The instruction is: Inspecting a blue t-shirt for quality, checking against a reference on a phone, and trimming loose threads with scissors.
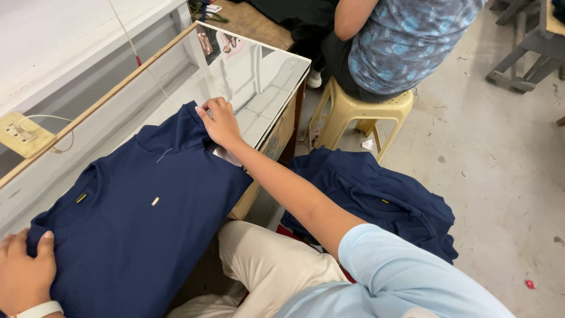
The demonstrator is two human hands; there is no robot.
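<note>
So a navy shirt [135, 218] is spread flat on a shiny table [265, 76], hanging a bit over the near edge. The far end of it is pressed down by the right hand [220, 122], fingers flat and close together, nothing pinched. The near end is held down by the left hand [23, 274], palm down, fingers loosely spread. A pile of navy cloth [376, 200] is heaped beside a yellow stool [353, 112], where another person is seated.
</note>
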